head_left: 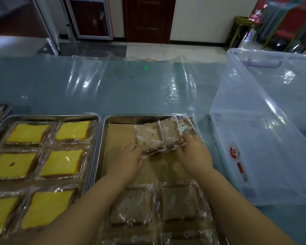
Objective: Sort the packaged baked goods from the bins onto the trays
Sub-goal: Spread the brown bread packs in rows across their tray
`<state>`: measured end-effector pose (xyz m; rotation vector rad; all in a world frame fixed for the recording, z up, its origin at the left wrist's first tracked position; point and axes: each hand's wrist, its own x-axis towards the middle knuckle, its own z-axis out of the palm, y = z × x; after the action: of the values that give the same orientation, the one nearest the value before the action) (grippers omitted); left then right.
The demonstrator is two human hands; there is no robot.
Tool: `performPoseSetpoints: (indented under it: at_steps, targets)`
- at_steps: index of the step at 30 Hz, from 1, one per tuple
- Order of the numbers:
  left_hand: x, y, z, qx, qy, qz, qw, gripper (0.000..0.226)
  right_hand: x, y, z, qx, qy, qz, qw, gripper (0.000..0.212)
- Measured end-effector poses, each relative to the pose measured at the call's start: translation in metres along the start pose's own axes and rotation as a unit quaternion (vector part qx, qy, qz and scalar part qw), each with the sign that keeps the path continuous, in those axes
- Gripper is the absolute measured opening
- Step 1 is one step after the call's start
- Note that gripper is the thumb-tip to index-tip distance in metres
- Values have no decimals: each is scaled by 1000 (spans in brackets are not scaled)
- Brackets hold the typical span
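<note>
A steel tray point(102, 138) lined with brown paper lies in front of me. Brown cakes in clear wrappers point(131, 207) lie flat along its near end. Both hands hold a small stack of the same brown packaged cakes point(148, 137) over the tray's far right part. My left hand point(129, 160) grips the stack's near left corner, and my right hand point(194, 152) grips its near right side. A second steel tray point(48, 117) to the left carries several yellow packaged cakes point(62, 164) in rows.
A large clear plastic bin point(251, 142) stands at the right of the tray; I see nothing inside it. The corner of a third tray point(0, 107) shows at the far left. Clear plastic sheeting point(131, 85) covers the blue-green table.
</note>
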<state>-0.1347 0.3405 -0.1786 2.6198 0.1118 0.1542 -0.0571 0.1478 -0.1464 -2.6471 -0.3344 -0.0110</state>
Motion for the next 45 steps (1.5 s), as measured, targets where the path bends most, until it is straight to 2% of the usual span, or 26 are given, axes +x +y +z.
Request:
performPoseSetpoints:
  at_steps: [2,5,9,12,17,22,24,26,29,32,36,39,41,43,45]
  targets:
    - [18,2,7,4,-15,-17,1000,35,16,-5,3,-33,-16,22,999,30]
    - [36,2,21,28,-80,-12,996,45,34,-8,10,-92,-59,52,993,31]
    - [38,-7,35,52,-140,-13,989,45,44,-6,16,-122,-82,86,985,27]
    - [32,-14,36,73,-123,-12,990,42,44,-3,19,-106,-68,88,988,21]
    - [17,-29,18,85,-29,21,996,34,37,3,19,-2,-26,94,995,21]
    - [-4,-37,-1,78,2,-12,997,22,31,3,15,91,43,63,993,32]
    - [-10,-41,-8,69,-10,28,997,22,35,-1,10,129,56,49,989,30]
    - [-12,-47,-16,41,-43,71,996,28,44,-7,6,163,45,31,985,30]
    - [-17,-57,-23,-3,-102,88,991,30,62,-21,7,189,20,-3,982,30]
    - [-20,-60,-26,-14,-128,108,986,29,83,-37,16,208,-37,-27,977,30]
    - [-22,-57,-31,-37,-79,116,989,21,108,-57,35,209,-144,-32,967,32]
    - [-19,-57,-31,-19,-13,103,994,20,112,-68,48,207,-190,-47,959,48]
    - [-13,-57,-31,-3,22,97,995,22,108,-69,51,201,-182,-57,961,52]
    - [-6,-58,-28,12,41,90,995,29,101,-65,50,179,-148,-73,970,48]
    - [1,-60,-23,32,22,66,997,39,93,-55,47,155,-113,-75,979,40]
